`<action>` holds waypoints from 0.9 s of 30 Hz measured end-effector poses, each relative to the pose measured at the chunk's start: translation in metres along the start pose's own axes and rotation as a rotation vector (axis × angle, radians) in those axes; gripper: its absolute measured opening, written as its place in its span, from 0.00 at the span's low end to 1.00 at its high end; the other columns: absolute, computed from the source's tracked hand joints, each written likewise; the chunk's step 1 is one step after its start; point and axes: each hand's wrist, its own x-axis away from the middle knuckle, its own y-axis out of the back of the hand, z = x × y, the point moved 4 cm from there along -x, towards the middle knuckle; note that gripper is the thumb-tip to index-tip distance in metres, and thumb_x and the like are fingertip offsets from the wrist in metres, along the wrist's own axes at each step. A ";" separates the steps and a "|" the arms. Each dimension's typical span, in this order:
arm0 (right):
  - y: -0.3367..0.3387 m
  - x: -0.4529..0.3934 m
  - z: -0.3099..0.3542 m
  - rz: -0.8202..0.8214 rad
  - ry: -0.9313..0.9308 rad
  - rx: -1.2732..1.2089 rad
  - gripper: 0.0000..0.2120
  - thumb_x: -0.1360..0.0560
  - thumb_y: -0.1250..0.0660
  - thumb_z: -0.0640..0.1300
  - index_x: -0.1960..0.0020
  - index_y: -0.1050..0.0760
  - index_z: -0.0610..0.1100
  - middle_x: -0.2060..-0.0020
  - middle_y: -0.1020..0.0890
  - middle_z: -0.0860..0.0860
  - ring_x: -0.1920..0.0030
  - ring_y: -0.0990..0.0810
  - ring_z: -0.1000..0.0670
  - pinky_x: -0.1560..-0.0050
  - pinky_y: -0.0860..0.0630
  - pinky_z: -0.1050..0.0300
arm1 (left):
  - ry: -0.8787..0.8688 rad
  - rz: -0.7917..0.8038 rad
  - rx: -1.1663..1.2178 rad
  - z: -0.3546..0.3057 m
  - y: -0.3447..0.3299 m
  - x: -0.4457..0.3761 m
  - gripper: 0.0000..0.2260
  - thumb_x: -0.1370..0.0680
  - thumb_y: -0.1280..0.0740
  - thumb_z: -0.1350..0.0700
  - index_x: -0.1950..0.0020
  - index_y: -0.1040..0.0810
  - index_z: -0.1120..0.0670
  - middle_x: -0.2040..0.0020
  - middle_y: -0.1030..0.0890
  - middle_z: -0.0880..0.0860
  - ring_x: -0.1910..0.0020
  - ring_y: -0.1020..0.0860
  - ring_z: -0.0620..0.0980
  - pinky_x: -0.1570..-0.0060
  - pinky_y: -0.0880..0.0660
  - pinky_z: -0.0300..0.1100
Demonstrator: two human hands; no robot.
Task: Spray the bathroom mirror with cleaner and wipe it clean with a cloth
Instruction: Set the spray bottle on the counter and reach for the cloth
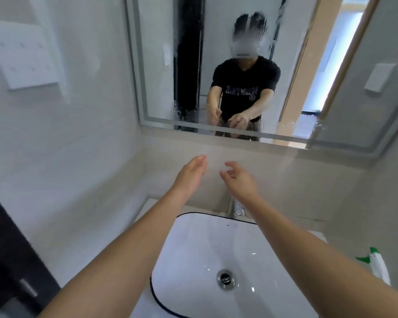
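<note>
- Head view: mirror (251, 65) hangs on wall above the sink, frosted border strip round the edge, glass streaked w/ wet spray runs and droplets, thickest near top centre and along bottom edge
- Spray bottle (378, 263), white w/ green trigger, stands on counter at R edge of frame, just beside the sink, well apart from both hands; only upper part in view
- No cloth seen in this view
- Left hand (191, 174) raised in front of wall below mirror, fingers straight and together, palm turned inward, holds nothing
- Right hand (238, 179) just beside it, small gap between them, fingers loosely spread and slightly bent, holds nothing, not touching the left
- Both forearms bare, reach out over the sink; R forearm crosses in front of the faucet and hides most of it
- Sink (193, 249) white, rounded, dark rim line, 1 metal drain (225, 278) in the bottom
- Faucet (238, 208) chrome, behind the basin, only a piece shows under R wrist
- L wall: 1 white panel (21, 56) mounted high; dark door edge w/ metal handle (29, 288) at lower L
- R wall: 1 white switch plate (379, 76)
- Mirror reflection: person in black tee w/ both hands out front, open doorway w/ bright light behind
- Count: 2 hands, 1 bottle, 1 mirror, 1 sink, 1 faucet, 1 drain
</note>
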 end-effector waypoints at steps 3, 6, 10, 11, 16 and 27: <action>-0.010 -0.004 0.038 0.012 0.113 -0.024 0.21 0.19 0.37 0.53 0.29 0.29 0.48 0.39 0.19 0.46 0.41 0.20 0.46 0.48 0.31 0.59 | -0.021 -0.088 0.007 -0.023 0.030 0.013 0.19 0.15 0.42 0.49 0.25 0.31 0.51 0.33 0.27 0.46 0.38 0.24 0.49 0.38 0.32 0.41; -0.030 0.003 0.082 0.088 0.234 -0.112 0.20 0.19 0.37 0.53 0.29 0.29 0.48 0.40 0.19 0.44 0.42 0.20 0.45 0.44 0.27 0.56 | -0.037 -0.256 0.034 -0.042 0.071 0.047 0.19 0.15 0.43 0.49 0.25 0.31 0.52 0.35 0.27 0.47 0.40 0.25 0.49 0.42 0.33 0.40; -0.068 0.043 0.129 0.236 0.386 -0.226 0.20 0.20 0.36 0.53 0.30 0.29 0.49 0.42 0.19 0.45 0.46 0.20 0.47 0.41 0.26 0.55 | 0.020 -0.544 0.100 -0.040 0.126 0.120 0.21 0.15 0.44 0.46 0.24 0.33 0.49 0.30 0.29 0.47 0.37 0.25 0.50 0.41 0.31 0.43; -0.077 0.059 0.137 0.278 0.411 -0.255 0.20 0.20 0.36 0.53 0.30 0.29 0.50 0.42 0.19 0.46 0.48 0.21 0.49 0.42 0.26 0.56 | 0.043 -0.604 0.097 -0.036 0.136 0.142 0.21 0.16 0.44 0.44 0.23 0.33 0.47 0.31 0.29 0.45 0.37 0.25 0.50 0.39 0.30 0.45; -0.120 0.159 0.158 0.506 0.479 -0.358 0.19 0.20 0.37 0.54 0.30 0.28 0.51 0.43 0.20 0.48 0.49 0.22 0.51 0.50 0.29 0.60 | 0.151 -0.823 0.082 -0.011 0.162 0.262 0.22 0.16 0.45 0.40 0.23 0.35 0.43 0.27 0.31 0.45 0.37 0.25 0.48 0.32 0.30 0.52; -0.218 0.344 0.083 0.822 0.400 -0.330 0.19 0.19 0.38 0.51 0.30 0.28 0.48 0.48 0.22 0.54 0.46 0.24 0.52 0.46 0.31 0.60 | 0.402 -1.034 0.257 0.114 0.141 0.417 0.20 0.15 0.45 0.43 0.23 0.35 0.43 0.26 0.30 0.46 0.38 0.25 0.49 0.39 0.29 0.49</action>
